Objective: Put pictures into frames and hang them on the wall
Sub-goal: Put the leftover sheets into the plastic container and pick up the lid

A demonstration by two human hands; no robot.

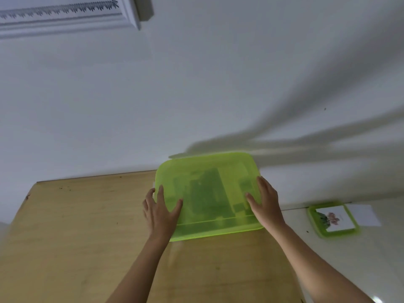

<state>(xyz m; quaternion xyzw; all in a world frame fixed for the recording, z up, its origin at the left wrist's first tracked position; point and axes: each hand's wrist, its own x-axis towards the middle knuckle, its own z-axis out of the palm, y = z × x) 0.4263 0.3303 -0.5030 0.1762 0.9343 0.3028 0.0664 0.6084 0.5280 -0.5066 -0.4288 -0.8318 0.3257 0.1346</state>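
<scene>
A translucent green plastic lid (207,193) lies over a box at the far edge of a wooden table (76,226), with dark shapes showing faintly through it. My left hand (160,212) grips the lid's left edge, thumb on top. My right hand (265,204) holds its right edge the same way. To the right, on a white surface, a green picture frame (334,218) lies flat with a flower picture in it, and a white sheet (364,215) lies beside it. What is inside the box is too blurred to name.
The white wall (196,95) rises right behind the table. A white ornate frame or moulding (65,16) hangs at the upper left. A small dark mark (325,109) shows on the wall at right. Arm shadows fall across the wall.
</scene>
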